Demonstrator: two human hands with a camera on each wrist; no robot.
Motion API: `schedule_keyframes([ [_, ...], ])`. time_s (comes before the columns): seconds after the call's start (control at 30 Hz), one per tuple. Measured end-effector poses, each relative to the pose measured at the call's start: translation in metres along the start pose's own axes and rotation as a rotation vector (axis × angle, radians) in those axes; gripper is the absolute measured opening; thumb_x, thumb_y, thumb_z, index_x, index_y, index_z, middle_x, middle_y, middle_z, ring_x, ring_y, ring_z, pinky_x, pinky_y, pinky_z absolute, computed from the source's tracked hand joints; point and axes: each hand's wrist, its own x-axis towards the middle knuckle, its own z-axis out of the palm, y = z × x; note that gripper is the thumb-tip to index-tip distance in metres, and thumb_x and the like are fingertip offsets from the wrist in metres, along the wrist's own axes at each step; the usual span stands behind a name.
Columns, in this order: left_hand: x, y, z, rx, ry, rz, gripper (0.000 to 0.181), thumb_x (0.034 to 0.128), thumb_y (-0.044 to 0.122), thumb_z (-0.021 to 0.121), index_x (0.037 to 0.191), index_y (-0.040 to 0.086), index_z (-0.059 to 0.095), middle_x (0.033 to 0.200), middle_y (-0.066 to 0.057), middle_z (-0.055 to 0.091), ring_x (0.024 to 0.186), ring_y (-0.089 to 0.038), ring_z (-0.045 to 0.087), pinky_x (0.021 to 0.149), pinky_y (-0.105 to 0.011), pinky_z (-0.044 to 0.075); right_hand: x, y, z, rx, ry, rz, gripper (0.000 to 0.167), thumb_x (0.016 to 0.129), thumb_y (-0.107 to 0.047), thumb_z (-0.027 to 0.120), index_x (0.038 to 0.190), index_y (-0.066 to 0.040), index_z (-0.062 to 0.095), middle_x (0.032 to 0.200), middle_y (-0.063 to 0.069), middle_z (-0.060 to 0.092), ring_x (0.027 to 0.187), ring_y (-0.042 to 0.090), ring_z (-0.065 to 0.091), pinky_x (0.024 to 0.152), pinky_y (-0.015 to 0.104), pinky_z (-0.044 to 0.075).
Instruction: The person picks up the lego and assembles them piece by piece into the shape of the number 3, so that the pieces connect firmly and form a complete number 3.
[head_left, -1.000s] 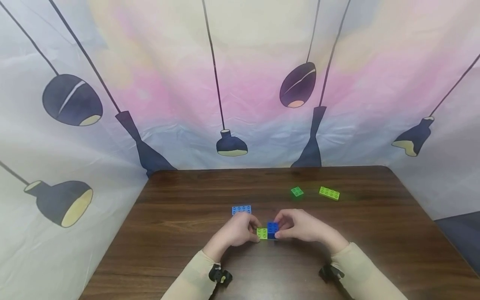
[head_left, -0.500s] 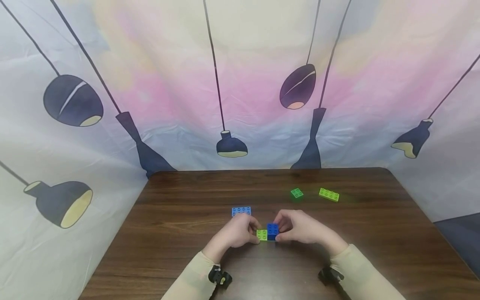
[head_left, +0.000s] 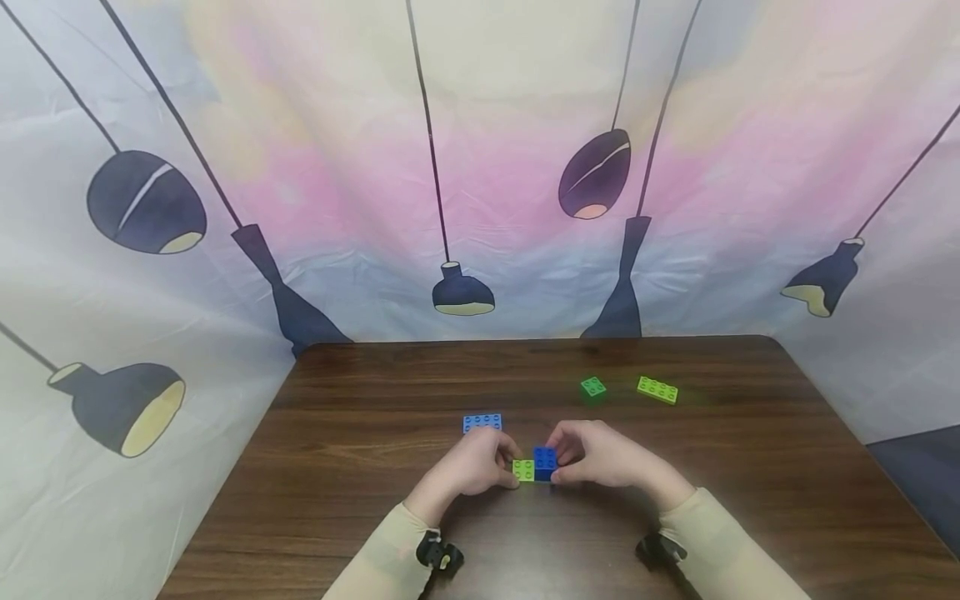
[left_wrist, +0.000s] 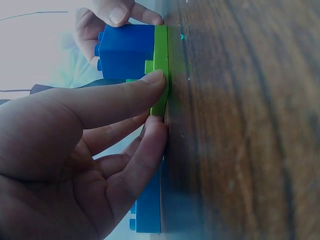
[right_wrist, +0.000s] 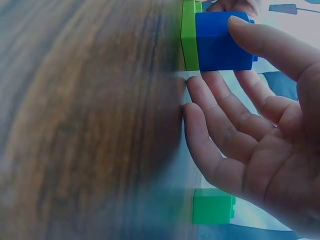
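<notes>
Blue brick [head_left: 545,464] sits on the right end of the lime plate [head_left: 523,471], plate flat on the counter [head_left: 375,517]. Should handle light, stiff, slightly slick, hard to break; grab opposite side walls, keep off the studs. Brick: deep blue, boxy, four studs up. Plate: thin, four bare studs showing. Left hand [head_left: 476,460] pinches plate's left end; right hand [head_left: 603,454] pinches brick's sides.

Dark wood-grain table [head_left: 345,450]; lamp-printed backdrop [head_left: 517,167] behind
</notes>
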Motion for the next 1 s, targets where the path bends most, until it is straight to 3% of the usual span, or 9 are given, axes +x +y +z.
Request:
schedule_keyframes([
  [0.53,-0.0006,-0.0008,-0.0016,-0.005,-0.002,0.008,0.028,0.0777,0.003,0.094,0.102,0.003,0.080,0.084,0.002,0.068,0.069,-0.010,0.057,0.063,-0.027,0.050,0.0012,-0.0006,-0.0001,-0.041,0.011,-0.023,0.032,0.089,-0.022,0.090,0.111,-0.015,0.069,0.104,-0.006,0.075,0.098,0.015,0.073,0.084,0.038,0.061],
  [0.77,-0.0012,-0.0020,-0.0006,-0.010,0.002,0.006,0.029,0.0770,0.002,0.094,0.102,0.003,0.080,0.085,0.001,0.068,0.070,-0.010,0.057,0.063,-0.027,0.050,0.0016,0.0001,0.0017,-0.022,0.011,-0.029,0.030,0.090,-0.019,0.089,0.110,-0.013,0.068,0.106,-0.003,0.075,0.098,0.017,0.074,0.081,0.033,0.062],
  [1.0,-0.0001,-0.0020,-0.0012,-0.018,-0.004,0.016,0.028,0.0771,0.002,0.094,0.102,0.002,0.081,0.084,0.002,0.068,0.068,-0.009,0.058,0.062,-0.026,0.049,0.0015,0.0002,0.0010,-0.001,0.005,-0.005,0.031,0.089,-0.018,0.090,0.111,-0.012,0.068,0.105,-0.002,0.075,0.098,0.018,0.073,0.083,0.037,0.062],
])
